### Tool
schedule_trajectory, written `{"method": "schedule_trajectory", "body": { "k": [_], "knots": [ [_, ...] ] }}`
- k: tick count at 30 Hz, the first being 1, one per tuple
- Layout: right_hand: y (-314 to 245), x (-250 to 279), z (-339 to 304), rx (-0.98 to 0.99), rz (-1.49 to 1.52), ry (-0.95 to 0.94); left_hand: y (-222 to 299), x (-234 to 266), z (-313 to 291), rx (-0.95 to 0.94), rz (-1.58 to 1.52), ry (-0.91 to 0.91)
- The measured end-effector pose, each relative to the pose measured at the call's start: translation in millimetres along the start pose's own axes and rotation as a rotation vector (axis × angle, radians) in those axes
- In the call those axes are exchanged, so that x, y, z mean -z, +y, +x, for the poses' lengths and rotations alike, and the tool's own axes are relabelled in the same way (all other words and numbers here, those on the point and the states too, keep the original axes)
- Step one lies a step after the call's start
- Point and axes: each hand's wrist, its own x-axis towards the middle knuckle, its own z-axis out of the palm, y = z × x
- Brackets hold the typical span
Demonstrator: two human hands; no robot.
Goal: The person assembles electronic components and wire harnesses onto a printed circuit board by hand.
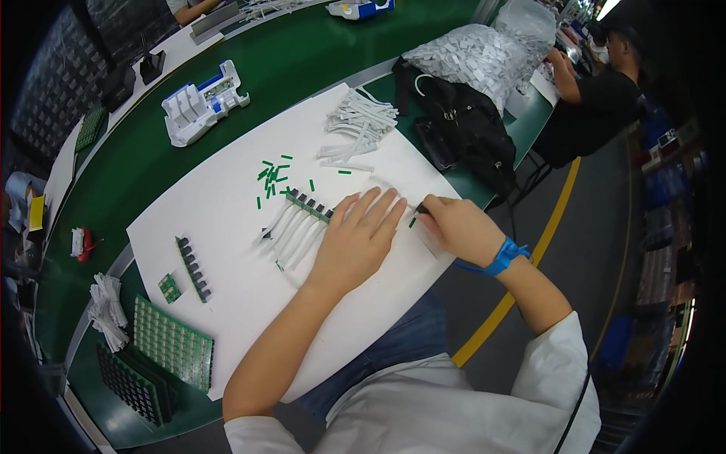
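My left hand lies flat with its fingers stretched out, over the right end of a green circuit board strip with black connectors. White flat cables run from that strip toward me; the hand hides part of it. My right hand, with a blue wrist strap, pinches a small black piece beside the left fingertips. A thin green sliver shows just below the pinch. More green slivers are scattered beyond the strip. A pile of white flat cables lies at the far side of the white sheet.
Another connector strip and a small green board lie at left. Stacked board panels stand by the near left edge. A black bag and a plastic bag of white parts sit right. A white-blue fixture rests on the green belt.
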Motion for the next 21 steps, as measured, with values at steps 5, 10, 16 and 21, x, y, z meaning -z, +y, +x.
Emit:
{"method": "schedule_trajectory", "body": {
  "k": [5, 10, 16, 21],
  "knots": [
    [7.0, 16.8, -15.5, -0.165, 0.5, 0.269, 4.3, 12.2, 6.1, 0.085, 0.007, 0.144],
    [50.4, -4.8, -41.3, -0.33, 0.962, 0.723, -0.1, 17.4, -1.5, 0.192, 0.204, 0.02],
    [165.3, 0.3, -53.4, -0.538, 0.949, 0.987, -4.9, 28.4, -12.7, 0.244, 0.239, -0.048],
    [153.5, 11.3, -75.3, -0.411, 0.603, 0.924, -1.6, 58.1, -8.3, 0.476, 0.317, -0.085]
  ]
}}
